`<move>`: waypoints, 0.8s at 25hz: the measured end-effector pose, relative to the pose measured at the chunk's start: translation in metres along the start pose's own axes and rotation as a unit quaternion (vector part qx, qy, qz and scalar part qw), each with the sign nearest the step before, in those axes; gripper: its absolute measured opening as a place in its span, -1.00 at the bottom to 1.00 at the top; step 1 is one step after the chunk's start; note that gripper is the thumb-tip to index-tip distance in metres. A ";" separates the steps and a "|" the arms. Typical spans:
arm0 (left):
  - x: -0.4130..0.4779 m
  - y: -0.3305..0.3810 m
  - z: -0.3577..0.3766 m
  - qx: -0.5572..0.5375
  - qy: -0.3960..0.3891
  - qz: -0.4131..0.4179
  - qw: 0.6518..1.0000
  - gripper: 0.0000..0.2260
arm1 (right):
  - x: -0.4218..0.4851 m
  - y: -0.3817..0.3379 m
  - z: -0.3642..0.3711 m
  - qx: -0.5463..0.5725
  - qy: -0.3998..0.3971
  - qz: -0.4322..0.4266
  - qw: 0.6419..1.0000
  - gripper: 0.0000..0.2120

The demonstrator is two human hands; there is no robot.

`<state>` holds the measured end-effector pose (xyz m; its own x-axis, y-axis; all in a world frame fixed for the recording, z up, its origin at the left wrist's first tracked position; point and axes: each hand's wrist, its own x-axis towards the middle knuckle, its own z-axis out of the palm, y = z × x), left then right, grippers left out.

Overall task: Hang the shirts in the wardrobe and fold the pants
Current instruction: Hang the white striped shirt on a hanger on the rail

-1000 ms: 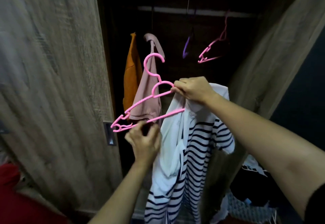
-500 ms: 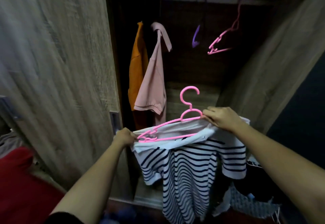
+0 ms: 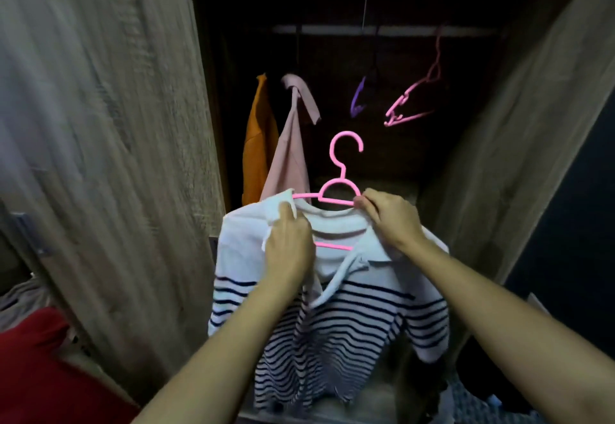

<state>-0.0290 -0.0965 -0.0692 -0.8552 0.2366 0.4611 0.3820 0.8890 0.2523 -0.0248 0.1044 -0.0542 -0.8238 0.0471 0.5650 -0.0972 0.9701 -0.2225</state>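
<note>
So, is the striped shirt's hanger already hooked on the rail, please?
No; the hanger is held in the air, its hook below the rail.

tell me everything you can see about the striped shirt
The striped shirt is a white short-sleeved polo, navy stripes from the chest down, soft knit-looking fabric. It drapes on a pink hanger, front toward the camera, collar rumpled, held before the wardrobe. The left hand grips its shoulder; the right hand pinches its neckline at the hanger.
</note>
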 end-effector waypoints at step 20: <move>0.078 -0.110 -0.114 -0.348 -0.053 0.089 0.932 -0.90 | 0.038 0.031 -0.082 0.126 -0.053 -0.032 0.990 -0.74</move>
<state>-0.0983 -0.2205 0.0360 -0.7727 0.4263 0.4704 0.6238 0.3723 0.6873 -0.0136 0.1555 0.0257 -0.8639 -0.0498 0.5011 -0.2758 0.8794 -0.3881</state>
